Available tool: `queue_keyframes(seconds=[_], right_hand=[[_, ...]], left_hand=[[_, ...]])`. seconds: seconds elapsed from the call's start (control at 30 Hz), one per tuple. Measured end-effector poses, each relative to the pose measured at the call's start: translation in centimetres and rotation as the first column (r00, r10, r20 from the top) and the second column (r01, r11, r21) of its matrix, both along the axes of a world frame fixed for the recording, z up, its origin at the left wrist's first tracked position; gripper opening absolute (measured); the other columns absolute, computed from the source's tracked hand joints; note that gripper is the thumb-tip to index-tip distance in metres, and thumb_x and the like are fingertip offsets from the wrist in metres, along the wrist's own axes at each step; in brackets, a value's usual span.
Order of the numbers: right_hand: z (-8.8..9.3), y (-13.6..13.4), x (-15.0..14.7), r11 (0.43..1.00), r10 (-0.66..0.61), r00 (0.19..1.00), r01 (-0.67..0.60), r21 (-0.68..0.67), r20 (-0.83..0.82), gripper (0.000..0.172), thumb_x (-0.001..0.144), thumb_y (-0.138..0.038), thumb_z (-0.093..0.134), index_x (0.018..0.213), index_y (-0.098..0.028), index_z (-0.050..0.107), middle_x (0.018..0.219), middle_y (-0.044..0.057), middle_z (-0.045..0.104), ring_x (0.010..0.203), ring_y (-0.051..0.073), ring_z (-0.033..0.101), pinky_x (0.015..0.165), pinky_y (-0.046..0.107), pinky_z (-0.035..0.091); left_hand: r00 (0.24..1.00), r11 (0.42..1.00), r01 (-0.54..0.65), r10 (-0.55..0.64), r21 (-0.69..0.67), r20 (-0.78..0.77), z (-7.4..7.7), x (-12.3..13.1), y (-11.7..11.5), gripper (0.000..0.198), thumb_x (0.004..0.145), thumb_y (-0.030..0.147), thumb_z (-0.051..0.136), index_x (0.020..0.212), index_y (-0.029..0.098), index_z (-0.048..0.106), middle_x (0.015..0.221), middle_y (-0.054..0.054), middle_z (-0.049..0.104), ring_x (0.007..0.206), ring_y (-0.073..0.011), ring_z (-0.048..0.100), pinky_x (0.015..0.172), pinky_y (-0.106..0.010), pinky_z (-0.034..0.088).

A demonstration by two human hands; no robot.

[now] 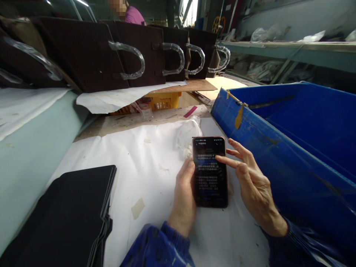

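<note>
A smartphone [210, 181] with a dark screen full of text is upright in front of me. My left hand [184, 193] is closed around its left edge, thumb along the side; the fingers behind it are hidden. At the phone's right side is my right hand [254, 185], with its index finger stretched over the upper part of the screen and the other fingers apart. Whether that fingertip touches the glass I cannot tell. Beneath both hands lies white sheeting [133, 148] on the table. A stack of black cut sheets [66, 211] lies to the left.
A large blue bin [250, 122] stands close on the right. Dark brown bags [141, 52] with plastic-wrapped handles [136, 61] line the back. Below them is a yellow crate [165, 101]. Crumpled clear plastic [186, 133] lies behind the phone. A person in a purple top [135, 15] is beyond.
</note>
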State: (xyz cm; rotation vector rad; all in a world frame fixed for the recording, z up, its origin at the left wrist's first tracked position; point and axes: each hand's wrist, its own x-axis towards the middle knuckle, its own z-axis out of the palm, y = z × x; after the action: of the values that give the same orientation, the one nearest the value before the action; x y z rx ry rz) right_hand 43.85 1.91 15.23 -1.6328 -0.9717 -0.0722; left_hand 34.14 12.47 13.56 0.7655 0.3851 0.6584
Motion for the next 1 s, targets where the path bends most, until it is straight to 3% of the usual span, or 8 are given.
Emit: queue_keyframes(seconds=[0.1,0.17,0.33,0.73,0.9,1.0], right_hand=[[-0.1,-0.1,-0.1,1.0,0.006,1.0,-0.007,-0.027,-0.018,0.056,0.103,-0.053,0.043,0.068,-0.027,0.079,0.145,0.002,0.056,0.123,0.028,0.056,0.106,0.053,0.044],[0.0,-0.1,-0.1,1.0,-0.006,1.0,0.006,0.002,-0.02,0.06,0.103,-0.053,0.041,0.062,-0.026,0.076,0.143,0.001,0.059,0.122,0.028,0.057,0.107,0.052,0.044],[0.1,-0.2,-0.1,0.999,-0.001,0.999,0.002,0.032,-0.036,0.045,0.103,-0.055,0.042,0.101,-0.032,0.08,0.146,0.002,0.054,0.123,0.026,0.057,0.107,0.048,0.047],[0.1,-0.1,-0.2,0.999,0.005,0.997,-0.002,0.042,-0.08,0.044,0.104,-0.054,0.04,0.101,-0.034,0.079,0.143,0.0,0.057,0.123,0.024,0.057,0.106,0.044,0.044],[-0.6,-0.1,-0.1,0.997,0.001,0.986,0.013,0.083,-0.164,0.038,0.105,-0.051,0.041,0.129,-0.036,0.066,0.138,0.002,0.063,0.12,0.024,0.06,0.091,0.04,0.048],[-1.1,-0.1,0.1,0.995,-0.021,0.959,0.048,0.09,-0.281,0.041,0.102,-0.054,0.046,0.132,-0.032,0.063,0.127,0.005,0.069,0.113,0.024,0.064,0.088,0.039,0.05]], left_hand=[[1.0,1.0,-0.009,0.009,0.0,0.003,-0.1,0.0,0.1,0.02,0.095,0.033,0.054,0.094,0.021,0.07,0.095,0.0,0.073,0.1,-0.0196,0.065,0.088,-0.031,0.05],[1.0,1.0,-0.008,0.008,-0.003,-0.003,-0.1,0.0,0.1,0.021,0.095,0.035,0.055,0.093,0.021,0.07,0.096,0.0,0.073,0.098,-0.0196,0.065,0.088,-0.031,0.05],[1.0,1.0,0.001,-0.001,-0.001,-0.015,-0.1,-0.1,0.0,0.021,0.094,0.036,0.056,0.097,0.022,0.071,0.099,0.0,0.074,0.105,-0.0202,0.063,0.092,-0.031,0.048],[1.0,1.0,0.007,-0.007,0.013,0.003,-0.3,-0.1,0.0,0.022,0.096,0.032,0.053,0.1,0.022,0.072,0.099,0.0,0.074,0.102,-0.0181,0.063,0.09,-0.029,0.047],[1.0,1.0,-0.014,0.014,0.014,-0.008,0.0,-0.1,-0.1,0.021,0.095,0.034,0.055,0.094,0.021,0.071,0.092,0.0,0.073,0.093,-0.0178,0.065,0.084,-0.029,0.049],[1.0,1.0,-0.007,0.007,0.007,-0.016,0.2,-0.1,-0.2,0.022,0.095,0.036,0.055,0.095,0.02,0.071,0.095,-0.001,0.073,0.092,-0.0175,0.064,0.085,-0.029,0.05]])
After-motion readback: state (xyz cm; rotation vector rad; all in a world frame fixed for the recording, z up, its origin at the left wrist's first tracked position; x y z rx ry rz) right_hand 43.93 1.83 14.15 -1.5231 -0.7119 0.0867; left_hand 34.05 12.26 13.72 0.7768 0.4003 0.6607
